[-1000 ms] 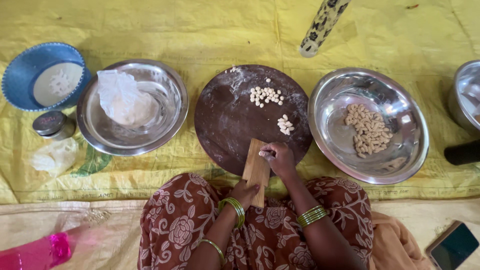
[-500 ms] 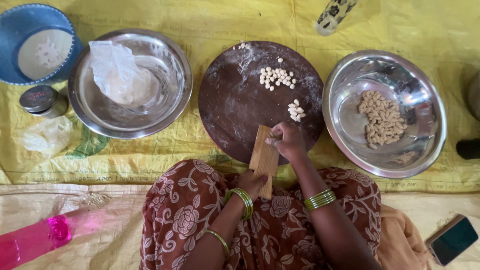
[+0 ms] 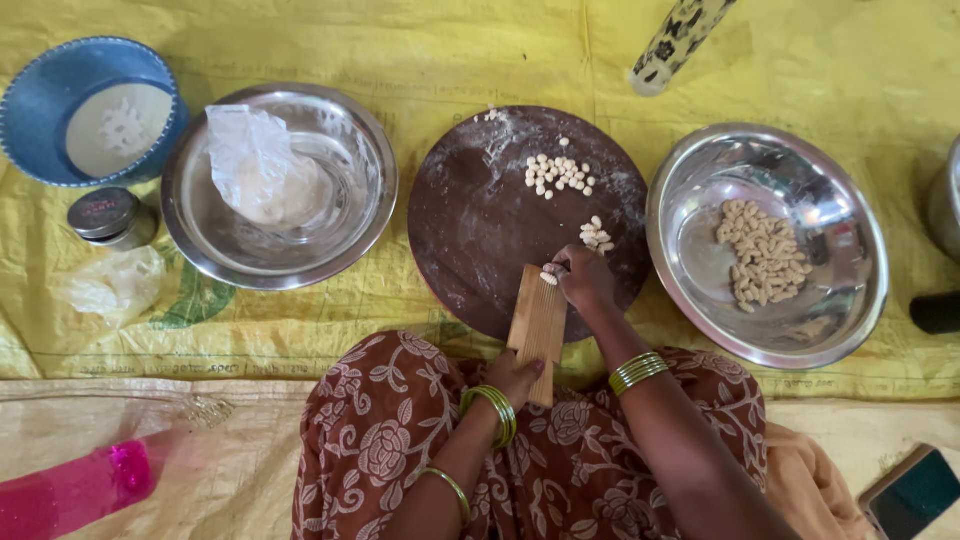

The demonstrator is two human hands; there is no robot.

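Observation:
My left hand (image 3: 513, 376) grips the lower end of a ridged wooden paddle (image 3: 538, 322) that leans from my lap onto a round dark board (image 3: 470, 225). At the paddle's top end my right hand (image 3: 583, 277) presses a small dough piece (image 3: 548, 278) with the fingertips. Two little clusters of pale dough bits (image 3: 560, 175) lie on the floured board above my right hand. A steel bowl (image 3: 790, 330) to the right holds several shaped dough pieces (image 3: 762, 254).
A steel bowl (image 3: 200, 245) at left holds dough under clear plastic (image 3: 250, 160). Farther left are a blue bowl (image 3: 40, 95), a small lidded tin (image 3: 108, 216) and a crumpled plastic bag (image 3: 115, 285). A patterned cylinder (image 3: 680, 45) lies at the top; a phone (image 3: 915, 492) bottom right.
The view has shifted slightly, so everything sits lower and further right in frame. My right hand stays at the paddle's top, working a dough piece; my left keeps holding the paddle.

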